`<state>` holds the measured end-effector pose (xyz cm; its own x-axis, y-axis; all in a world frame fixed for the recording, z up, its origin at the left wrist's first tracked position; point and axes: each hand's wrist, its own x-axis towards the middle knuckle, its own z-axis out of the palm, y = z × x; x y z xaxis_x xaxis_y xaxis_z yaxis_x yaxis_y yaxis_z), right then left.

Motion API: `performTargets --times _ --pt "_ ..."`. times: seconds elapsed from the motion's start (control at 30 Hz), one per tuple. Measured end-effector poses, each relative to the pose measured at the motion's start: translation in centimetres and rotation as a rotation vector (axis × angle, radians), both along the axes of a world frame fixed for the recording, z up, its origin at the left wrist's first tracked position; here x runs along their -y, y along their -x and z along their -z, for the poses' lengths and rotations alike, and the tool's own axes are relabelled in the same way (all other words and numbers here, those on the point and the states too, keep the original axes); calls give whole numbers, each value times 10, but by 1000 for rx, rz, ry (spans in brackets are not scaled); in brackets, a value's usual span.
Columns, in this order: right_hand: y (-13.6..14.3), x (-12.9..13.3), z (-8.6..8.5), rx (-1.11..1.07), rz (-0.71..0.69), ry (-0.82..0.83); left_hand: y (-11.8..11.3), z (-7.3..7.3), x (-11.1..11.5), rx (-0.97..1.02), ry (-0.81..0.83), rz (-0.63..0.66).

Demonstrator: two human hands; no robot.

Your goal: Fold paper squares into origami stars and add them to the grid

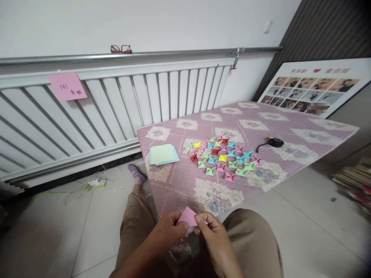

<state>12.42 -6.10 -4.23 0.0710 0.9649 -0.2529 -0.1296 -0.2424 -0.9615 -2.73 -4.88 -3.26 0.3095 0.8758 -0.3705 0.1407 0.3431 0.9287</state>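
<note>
Between my hands, just at the near edge of the table, is a folded piece of pink paper (188, 216). My left hand (173, 227) pinches its left side with thumb and fingers. My right hand (209, 227) grips the right side, thumb on top. Farther up the table lie several small folded paper pieces (215, 152) in pink, green, blue, yellow and red, set out in rough rows. To their left rests a stack of square paper sheets (163, 154), pale green on top with blue and a bit of red showing beneath.
A purple floral cloth covers the table (179, 185). On its right side lies a coiled black cable (274, 142). Behind stands a white radiator (174, 92) with a pink note (67, 86); glasses (121, 49) sit on the pipe. A power strip (96, 183) lies on the floor.
</note>
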Motion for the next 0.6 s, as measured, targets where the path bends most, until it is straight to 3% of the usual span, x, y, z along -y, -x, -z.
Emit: performTargets --times 0.2,0.6 --pt "9 5 8 -106 -24 109 -2 0 -2 -24 -31 -64" --pt "11 4 8 -34 10 69 2 7 -2 42 20 -24"
